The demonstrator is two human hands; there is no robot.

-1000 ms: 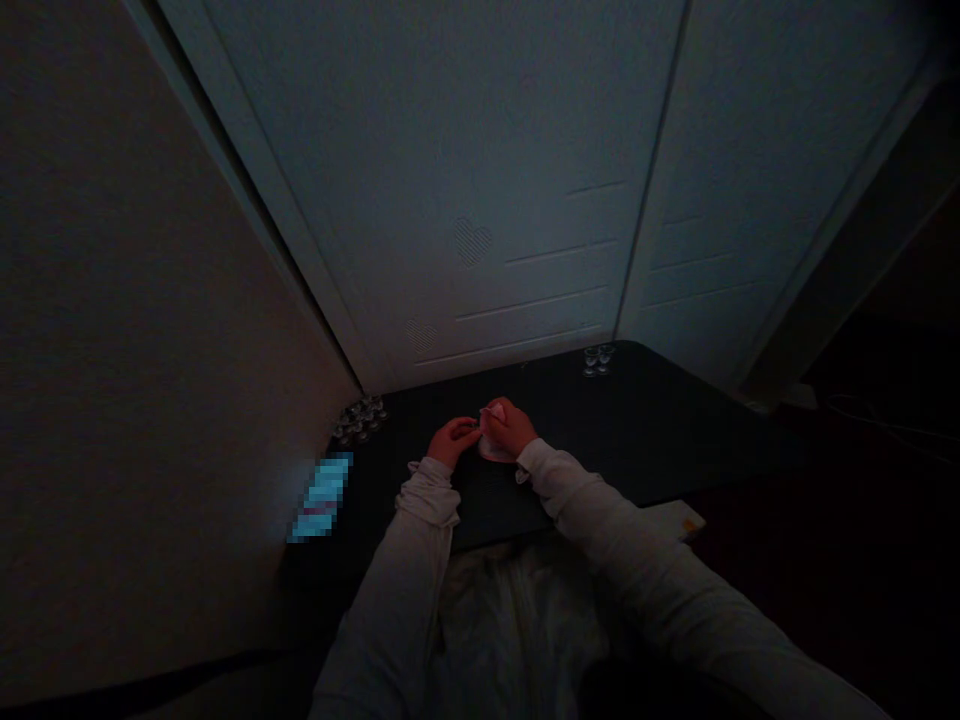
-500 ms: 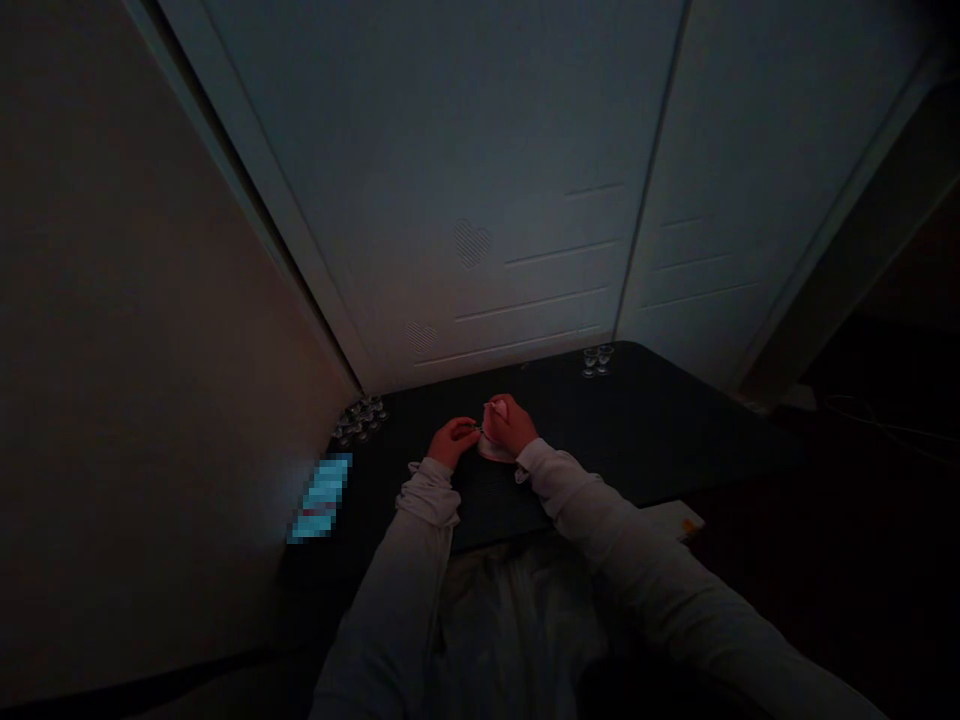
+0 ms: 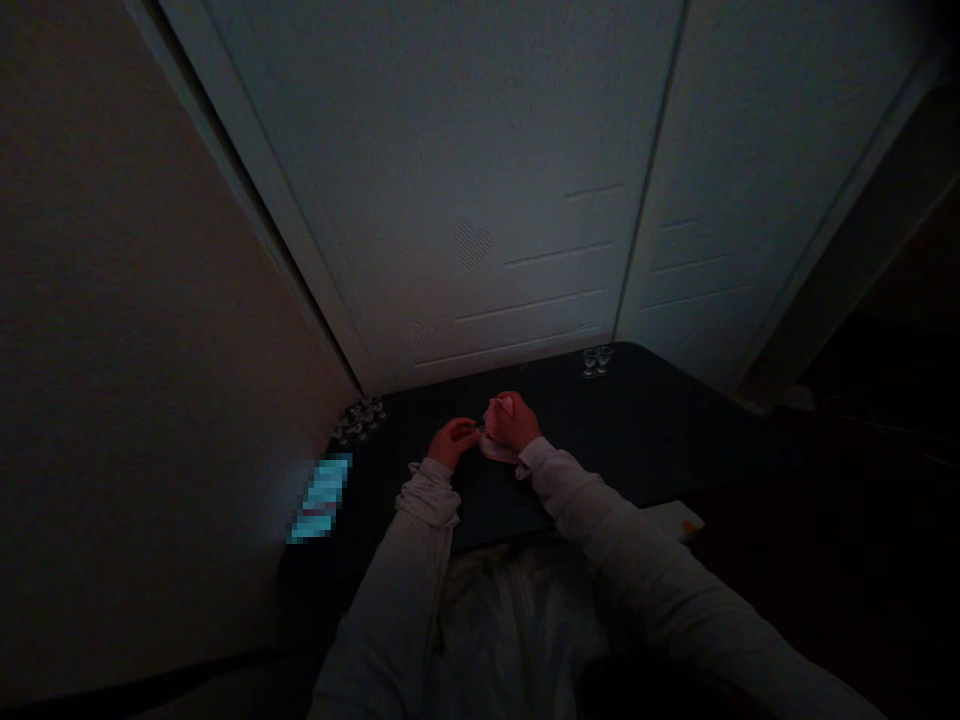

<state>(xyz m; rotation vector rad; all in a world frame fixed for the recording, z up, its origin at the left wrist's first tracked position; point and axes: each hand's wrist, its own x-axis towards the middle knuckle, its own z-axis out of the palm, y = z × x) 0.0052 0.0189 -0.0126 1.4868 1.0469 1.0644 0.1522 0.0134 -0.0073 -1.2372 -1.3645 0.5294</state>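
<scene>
My left hand (image 3: 452,441) is closed, its fingertips pinching a small glass (image 3: 481,429). Only a shiny sliver of that glass shows between the hands. A pink cloth (image 3: 498,450) is bunched in my closed right hand (image 3: 517,426) and pressed against the glass. Part of the cloth hangs below the fingers, just above the dark table (image 3: 499,505). The two hands are close together over the middle of the table.
Several small stemmed glasses (image 3: 360,418) stand grouped at the table's left back corner. Two more stemmed glasses (image 3: 597,361) are at the right back. A lit, blurred-out screen (image 3: 321,498) lies at left. A pale box (image 3: 673,519) shows past the front edge. White panels (image 3: 525,250) rise behind.
My right hand has turned slightly and shifted a little to the right with the cloth. The left hand stays in about the same place.
</scene>
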